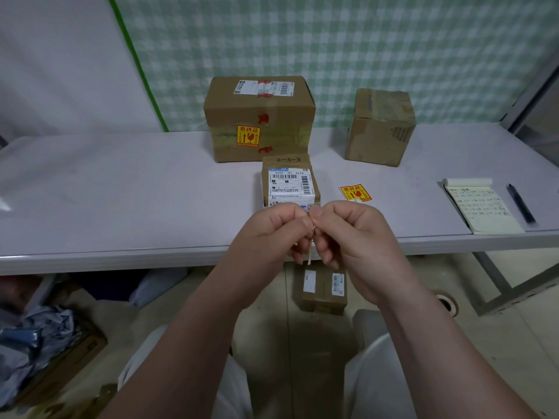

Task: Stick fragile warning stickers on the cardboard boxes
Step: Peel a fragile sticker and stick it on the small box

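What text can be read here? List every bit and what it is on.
"2-3-3": handwritten on small box top.
"501E M1 A21B": white label on small box; fine print too small.
"易碎品": sticker on big box.
"易碎品": loose sticker on table.
Shipping label on big box, notepad handwriting, floor box labels: unreadable.
Slip pinched by left hand and right hand: edge-on, unreadable.

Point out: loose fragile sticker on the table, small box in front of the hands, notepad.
loose fragile sticker [356,193], head view, centre of its printed face.
small box [284,162], head view, bare cardboard above its shipping label.
notepad [479,207], head view, middle of the written page.
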A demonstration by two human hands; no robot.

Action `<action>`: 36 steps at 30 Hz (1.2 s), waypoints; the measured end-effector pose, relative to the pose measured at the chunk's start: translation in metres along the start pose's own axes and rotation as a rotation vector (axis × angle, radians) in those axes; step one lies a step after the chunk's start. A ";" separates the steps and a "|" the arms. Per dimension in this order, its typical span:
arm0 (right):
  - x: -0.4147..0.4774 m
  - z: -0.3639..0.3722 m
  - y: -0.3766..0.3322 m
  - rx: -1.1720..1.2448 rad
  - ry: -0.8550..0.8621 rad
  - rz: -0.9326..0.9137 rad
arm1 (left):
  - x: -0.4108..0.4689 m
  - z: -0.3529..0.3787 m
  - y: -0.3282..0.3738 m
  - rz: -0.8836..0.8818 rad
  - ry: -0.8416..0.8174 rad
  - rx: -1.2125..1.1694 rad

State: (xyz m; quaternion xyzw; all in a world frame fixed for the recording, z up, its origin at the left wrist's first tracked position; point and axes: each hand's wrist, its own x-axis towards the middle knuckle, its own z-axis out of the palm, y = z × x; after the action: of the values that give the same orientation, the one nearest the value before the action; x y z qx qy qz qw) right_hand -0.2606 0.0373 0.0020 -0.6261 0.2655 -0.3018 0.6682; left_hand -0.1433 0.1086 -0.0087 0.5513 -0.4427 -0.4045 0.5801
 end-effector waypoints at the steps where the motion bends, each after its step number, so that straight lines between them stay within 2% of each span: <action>1: 0.000 0.001 -0.001 0.029 0.008 0.007 | 0.000 0.000 -0.001 -0.002 -0.003 -0.040; 9: -0.003 0.010 -0.001 0.329 0.100 0.072 | 0.003 0.009 -0.008 -0.032 0.049 -0.337; 19: -0.001 0.007 0.004 0.464 0.084 0.073 | 0.001 0.018 -0.013 -0.050 0.071 -0.532; 21: -0.001 0.004 0.005 0.383 0.082 0.089 | 0.002 0.018 -0.013 -0.047 0.051 -0.498; 25: 0.001 -0.003 0.000 0.032 0.068 0.147 | 0.003 0.012 -0.013 -0.047 -0.011 -0.227; 28: 0.001 -0.006 -0.001 -0.145 0.057 0.113 | 0.005 0.008 -0.013 -0.062 -0.007 -0.145; 31: 0.000 -0.007 0.000 -0.179 0.007 0.077 | 0.008 0.003 -0.017 -0.103 0.014 -0.151; 36: -0.002 -0.011 0.002 -0.160 -0.040 0.035 | 0.010 0.007 -0.005 -0.173 -0.005 -0.313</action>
State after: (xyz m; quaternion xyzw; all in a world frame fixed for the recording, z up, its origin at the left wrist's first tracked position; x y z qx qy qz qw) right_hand -0.2694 0.0313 -0.0009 -0.6785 0.2864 -0.2554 0.6264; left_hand -0.1471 0.0966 -0.0132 0.4892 -0.3268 -0.5183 0.6206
